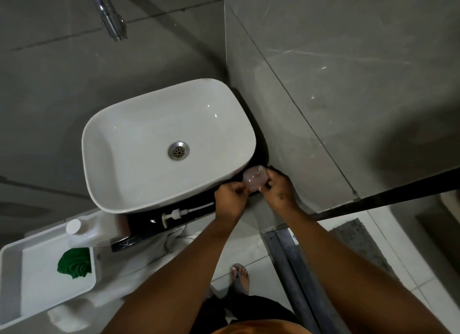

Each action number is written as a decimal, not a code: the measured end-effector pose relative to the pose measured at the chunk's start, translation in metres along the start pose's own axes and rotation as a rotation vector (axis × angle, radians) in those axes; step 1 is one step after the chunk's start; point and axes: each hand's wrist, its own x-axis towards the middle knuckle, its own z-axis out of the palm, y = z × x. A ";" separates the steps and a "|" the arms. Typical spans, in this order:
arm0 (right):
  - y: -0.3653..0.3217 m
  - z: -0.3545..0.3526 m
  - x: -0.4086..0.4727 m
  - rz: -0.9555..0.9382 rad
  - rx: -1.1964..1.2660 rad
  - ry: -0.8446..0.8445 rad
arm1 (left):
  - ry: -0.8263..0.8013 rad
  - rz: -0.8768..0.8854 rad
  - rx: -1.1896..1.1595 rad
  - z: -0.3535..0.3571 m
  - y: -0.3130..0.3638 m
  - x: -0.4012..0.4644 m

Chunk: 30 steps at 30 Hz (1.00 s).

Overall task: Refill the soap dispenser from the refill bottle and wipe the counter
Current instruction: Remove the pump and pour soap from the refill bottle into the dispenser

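A small clear pinkish soap dispenser bottle (255, 178) stands on the dark counter (149, 221) at the sink's right front corner, its pump off. My right hand (278, 191) grips its right side. My left hand (230, 199) holds its left side with pinched fingers. The white pump head with its long tube (184, 212) lies flat on the counter in front of the sink. A white refill bottle with a round white cap (82, 230) stands at the counter's left end. A green cloth (74, 262) lies in a white tray.
The white basin (107, 184) fills most of the counter, with a chrome tap (109, 14) above on the grey tiled wall. The white tray (15, 284) sits low at left. A glass partition with a metal floor rail (286, 246) stands at right.
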 end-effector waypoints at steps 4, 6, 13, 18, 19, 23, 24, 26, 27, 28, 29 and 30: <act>0.003 0.003 -0.002 -0.010 -0.017 0.007 | -0.017 -0.004 -0.026 -0.002 -0.003 0.000; 0.007 0.004 -0.006 0.027 -0.036 0.011 | -0.016 -0.008 -0.040 -0.004 -0.007 -0.003; 0.011 0.017 -0.044 0.448 0.169 -0.082 | 0.084 -0.150 -0.158 -0.062 -0.055 -0.045; -0.032 0.090 -0.082 0.477 0.547 -0.367 | 0.265 -0.369 -0.412 -0.136 -0.103 -0.108; -0.043 0.108 -0.087 0.463 0.531 -0.413 | 0.299 -0.393 -0.401 -0.152 -0.112 -0.120; -0.081 0.183 -0.111 0.424 0.423 -0.566 | 0.483 -0.459 -0.335 -0.219 -0.140 -0.148; -0.090 0.198 -0.117 0.436 0.413 -0.601 | 0.512 -0.462 -0.289 -0.236 -0.146 -0.149; -0.107 0.223 -0.127 0.466 0.406 -0.648 | 0.495 -0.415 -0.225 -0.267 -0.154 -0.141; -0.115 0.233 -0.132 0.471 0.405 -0.658 | 0.453 -0.360 -0.207 -0.282 -0.157 -0.135; -0.123 0.241 -0.135 0.469 0.403 -0.659 | 0.403 -0.294 -0.178 -0.295 -0.158 -0.127; -0.130 0.248 -0.137 0.462 0.398 -0.658 | 0.347 -0.231 -0.134 -0.308 -0.160 -0.118; -0.135 0.253 -0.138 0.453 0.388 -0.658 | 0.285 -0.173 -0.073 -0.318 -0.161 -0.110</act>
